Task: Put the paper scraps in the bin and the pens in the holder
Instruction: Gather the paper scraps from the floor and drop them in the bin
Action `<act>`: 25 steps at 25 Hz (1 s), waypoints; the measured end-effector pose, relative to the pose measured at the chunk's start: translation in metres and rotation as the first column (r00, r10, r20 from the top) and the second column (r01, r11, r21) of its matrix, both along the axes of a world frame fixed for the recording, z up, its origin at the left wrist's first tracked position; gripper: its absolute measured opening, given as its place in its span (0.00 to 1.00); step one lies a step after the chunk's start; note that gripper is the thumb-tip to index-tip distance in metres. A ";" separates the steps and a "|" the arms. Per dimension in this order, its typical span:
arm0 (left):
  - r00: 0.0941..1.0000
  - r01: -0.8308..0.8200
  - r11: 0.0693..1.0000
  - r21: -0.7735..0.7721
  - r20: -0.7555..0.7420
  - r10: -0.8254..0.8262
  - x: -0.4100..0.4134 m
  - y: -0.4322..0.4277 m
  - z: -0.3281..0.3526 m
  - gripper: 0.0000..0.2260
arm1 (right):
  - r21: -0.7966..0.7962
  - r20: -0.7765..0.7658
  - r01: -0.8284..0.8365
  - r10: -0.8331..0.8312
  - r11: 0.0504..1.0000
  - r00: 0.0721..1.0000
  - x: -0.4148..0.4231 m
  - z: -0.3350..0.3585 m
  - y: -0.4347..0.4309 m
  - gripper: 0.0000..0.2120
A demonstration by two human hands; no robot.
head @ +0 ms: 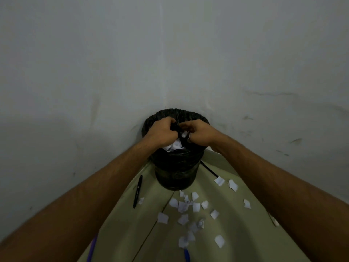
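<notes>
A round bin lined with a black plastic bag (175,167) is set in the corner, pressed close to two pale grey walls (75,72), so open room is found only on its near side, on the greenish tiled floor (236,224). Both hands are held over the bin's mouth. The left hand (162,132) is curled with its fingers bent in, and the right hand (198,132) is curled beside it; white paper bits (184,134) are seen between the two, but whether they are pinched cannot be told. More white scraps (173,147) are seen lying inside the bin, under the hands. Many small white paper scraps (188,207) are scattered on the floor on the near side of the bin, well apart from both hands. A long black pen (137,190) is laid on the floor just left of the bin, with its long side pointed towards the bin. A purple stick (92,248) and a blue stick (186,254) are seen far nearer than the bin, at the bottom edge; they may be pens.
</notes>
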State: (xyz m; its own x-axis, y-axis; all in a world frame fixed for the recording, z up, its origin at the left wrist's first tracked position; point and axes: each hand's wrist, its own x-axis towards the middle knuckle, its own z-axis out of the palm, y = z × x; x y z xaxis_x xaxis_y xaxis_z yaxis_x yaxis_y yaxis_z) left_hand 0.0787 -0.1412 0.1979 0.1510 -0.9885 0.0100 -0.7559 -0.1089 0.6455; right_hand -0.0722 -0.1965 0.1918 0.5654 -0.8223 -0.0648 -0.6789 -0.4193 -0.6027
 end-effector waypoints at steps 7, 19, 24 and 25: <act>0.992 0.038 0.978 -0.206 0.125 -0.012 -0.004 0.017 -0.022 0.18 | -0.057 0.156 -0.045 0.054 0.997 0.986 -0.023 -0.010 0.019 0.26; 0.992 -0.063 0.841 -0.537 0.055 0.109 0.000 0.014 -0.047 0.10 | -0.427 0.339 0.335 -0.195 0.840 0.920 -0.010 -0.018 -0.001 0.10; 0.988 -0.095 0.887 -0.453 0.067 0.141 0.012 0.004 -0.041 0.18 | -0.381 -0.126 0.108 -0.168 0.918 0.978 0.014 -0.015 -0.020 0.16; 0.988 -0.095 0.887 -0.452 0.065 0.139 0.013 0.006 -0.039 0.20 | -0.372 -0.130 0.090 -0.148 0.924 0.980 0.012 -0.016 -0.019 0.18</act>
State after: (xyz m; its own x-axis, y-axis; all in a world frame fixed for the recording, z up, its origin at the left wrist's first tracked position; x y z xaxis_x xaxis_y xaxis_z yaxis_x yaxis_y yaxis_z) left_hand 0.0920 -0.1350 0.1584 0.2422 -0.8515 0.4651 -0.8145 0.0820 0.5743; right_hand -0.0603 -0.2151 0.1761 0.4689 -0.8662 0.1726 -0.8088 -0.4996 -0.3101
